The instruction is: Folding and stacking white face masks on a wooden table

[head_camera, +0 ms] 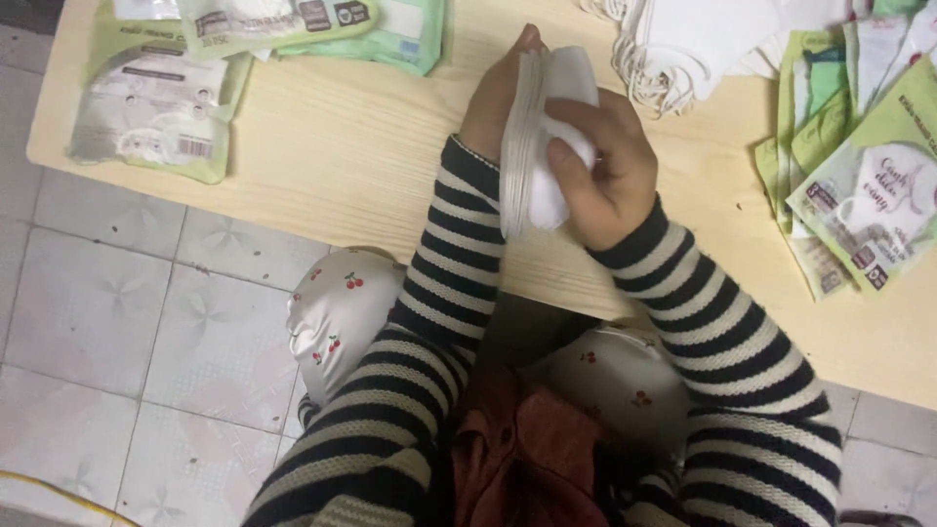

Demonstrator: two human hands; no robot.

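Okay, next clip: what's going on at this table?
A person in a striped sweater holds a stack of white folded masks on edge over a light wooden table. The left hand backs the stack and the right hand grips its front. Loose white masks are heaped at the far right edge, with green-and-white flat packets beside them. More packets lie at the left end.

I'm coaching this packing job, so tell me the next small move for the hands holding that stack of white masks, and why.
Probably square the stack up against the table. The left hand and right hand clamp the stack of white masks on edge just above the wooden table, and its lower edges look fanned. The green pouches lie to the right, so a tidy stack would likely slide into one more easily.
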